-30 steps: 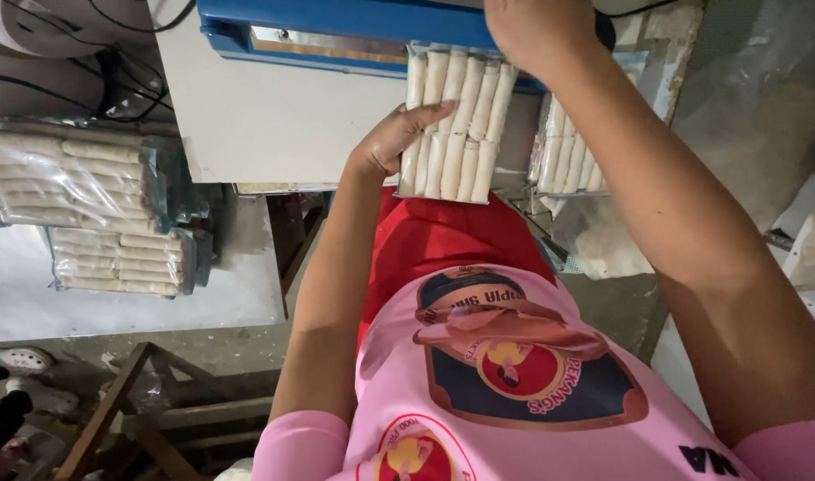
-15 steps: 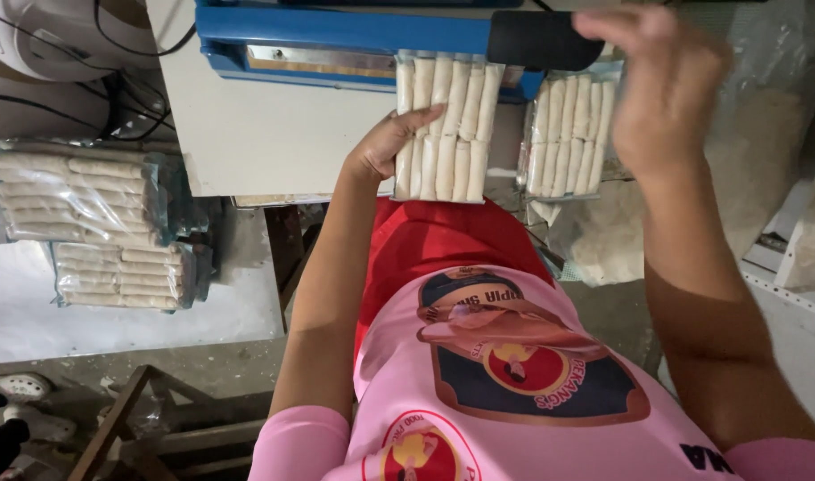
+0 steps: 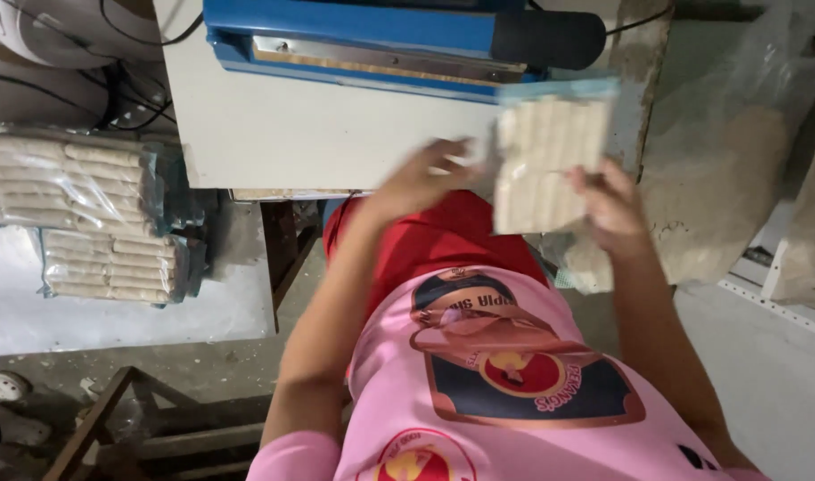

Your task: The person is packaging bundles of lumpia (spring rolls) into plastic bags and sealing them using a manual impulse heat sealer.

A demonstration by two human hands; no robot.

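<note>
Both my hands are at a clear plastic packet of pale rolls [image 3: 545, 160], held in the air just below the blue heat sealer [image 3: 363, 36]. My left hand [image 3: 421, 178] is blurred, with its fingers at the packet's left edge. My right hand [image 3: 614, 209] grips the lower right corner. The packet's open top lies near the sealer's right end, under its black handle [image 3: 550, 40]. The sealer's bar is bare, with nothing between its jaws.
The sealer stands on a white table [image 3: 291, 134]. Two sealed packets of rolls [image 3: 69, 183] [image 3: 113, 267] lie stacked on a surface at the left. Large clear bags of pale stuff [image 3: 719, 178] stand at the right. A wooden frame [image 3: 113, 419] is at the bottom left.
My right hand left the sealer's handle and came down. The packet came out of the sealer's jaws and now sits to the right, between both hands.
</note>
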